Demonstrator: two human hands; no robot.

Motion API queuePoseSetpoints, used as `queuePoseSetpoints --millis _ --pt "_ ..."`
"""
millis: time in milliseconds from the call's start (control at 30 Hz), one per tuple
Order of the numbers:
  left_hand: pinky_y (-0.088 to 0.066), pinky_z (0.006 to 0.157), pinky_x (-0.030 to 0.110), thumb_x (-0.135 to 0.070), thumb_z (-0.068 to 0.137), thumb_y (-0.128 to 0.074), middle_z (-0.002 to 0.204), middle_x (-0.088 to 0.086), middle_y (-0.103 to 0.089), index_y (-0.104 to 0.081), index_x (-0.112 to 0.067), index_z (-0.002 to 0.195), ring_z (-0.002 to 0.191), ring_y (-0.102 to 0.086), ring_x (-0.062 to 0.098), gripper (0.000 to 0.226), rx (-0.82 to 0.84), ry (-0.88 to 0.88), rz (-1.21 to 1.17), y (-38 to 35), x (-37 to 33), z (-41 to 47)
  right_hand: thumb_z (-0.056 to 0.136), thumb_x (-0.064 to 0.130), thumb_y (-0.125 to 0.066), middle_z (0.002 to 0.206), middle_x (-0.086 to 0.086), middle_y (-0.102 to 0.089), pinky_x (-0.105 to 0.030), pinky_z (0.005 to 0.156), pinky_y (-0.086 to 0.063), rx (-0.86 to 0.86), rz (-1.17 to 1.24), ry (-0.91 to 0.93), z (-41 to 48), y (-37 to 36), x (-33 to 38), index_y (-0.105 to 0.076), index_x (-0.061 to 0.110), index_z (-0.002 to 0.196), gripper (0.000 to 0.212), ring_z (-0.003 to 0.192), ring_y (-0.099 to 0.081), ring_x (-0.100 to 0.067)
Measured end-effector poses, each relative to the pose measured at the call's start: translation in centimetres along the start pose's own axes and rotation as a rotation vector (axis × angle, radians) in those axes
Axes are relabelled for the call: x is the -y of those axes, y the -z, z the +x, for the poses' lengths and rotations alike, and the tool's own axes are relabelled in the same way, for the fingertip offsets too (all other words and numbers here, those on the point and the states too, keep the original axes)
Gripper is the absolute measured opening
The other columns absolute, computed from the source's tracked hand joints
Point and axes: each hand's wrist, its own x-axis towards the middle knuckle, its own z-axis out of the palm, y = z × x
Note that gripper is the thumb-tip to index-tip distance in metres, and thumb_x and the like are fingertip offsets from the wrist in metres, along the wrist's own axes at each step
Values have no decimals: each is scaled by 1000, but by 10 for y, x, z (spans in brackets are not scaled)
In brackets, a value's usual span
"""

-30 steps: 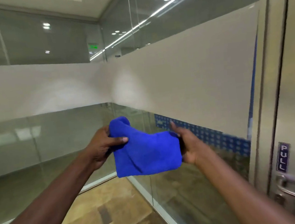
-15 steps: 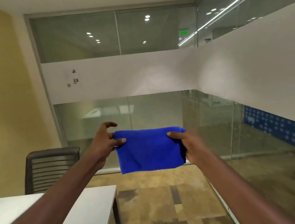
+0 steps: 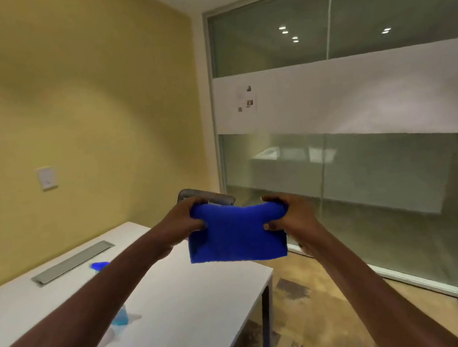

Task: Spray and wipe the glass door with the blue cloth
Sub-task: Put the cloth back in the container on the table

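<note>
A folded blue cloth (image 3: pixel 236 234) hangs in the air in front of me, above the far corner of a white table (image 3: pixel 182 317). My left hand (image 3: pixel 183 222) grips its left top edge and my right hand (image 3: pixel 289 213) grips its right top edge. A spray bottle (image 3: pixel 118 316) with blue liquid and a blue trigger head (image 3: pixel 100 265) stands on the table, mostly hidden behind my left forearm. The glass door is out of view; a glass partition wall (image 3: pixel 367 179) with a frosted band fills the right side.
A dark mesh chair back (image 3: pixel 210 197) shows just behind the cloth. A grey cable tray (image 3: pixel 72 261) is set into the table top. A yellow wall with a white switch plate (image 3: pixel 46 178) stands on the left. Patterned floor (image 3: pixel 326 320) lies between table and glass.
The view has swung left, away from the door with its PULL sign, to the table and yellow wall. Both hands kept hold of the cloth, which is now held flatter between them.
</note>
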Motion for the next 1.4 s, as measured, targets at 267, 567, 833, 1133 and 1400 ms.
queuePoseSetpoints --millis 267,567,833,1133,1400 --pt "-53 72 29 -30 65 -90 99 1 -68 -65 -15 106 90 -63 17 51 -230 209 401 39 44 -40 86 0 -51 87 0 -67 -28 77 -51 201 -406 269 35 -88 -3 -67 19 94 26 84 -63 -12" --pt "-36 80 34 -39 93 -62 101 17 -67 -61 -9 78 99 -57 31 33 -168 503 892 81 64 -83 85 22 -60 89 -8 -65 -49 85 -50 377 -451 371 53 -166 3 -59 14 75 13 96 -61 -31" --pt "-55 66 27 -20 59 -60 115 -12 -56 -46 -32 118 92 -64 17 62 -206 421 311 107 103 -123 82 14 -67 80 -21 -66 -29 58 -48 700 -70 240 68 -219 18 -65 -3 84 17 67 -58 -15" --pt "-59 70 28 -88 45 -71 92 -7 -76 -66 -29 103 81 -73 15 82 -272 484 100 146 170 -131 71 15 -74 74 -10 -68 -37 61 -52 875 -59 256 75 -319 39 -69 4 78 14 69 -64 -22" --pt "-59 74 29 -40 70 -84 105 -1 -76 -69 -37 103 93 -72 22 36 -391 344 -208 194 222 -130 70 24 -80 88 0 -73 -31 74 -56 912 -73 346 97 -423 57 -73 15 93 26 84 -67 -14"
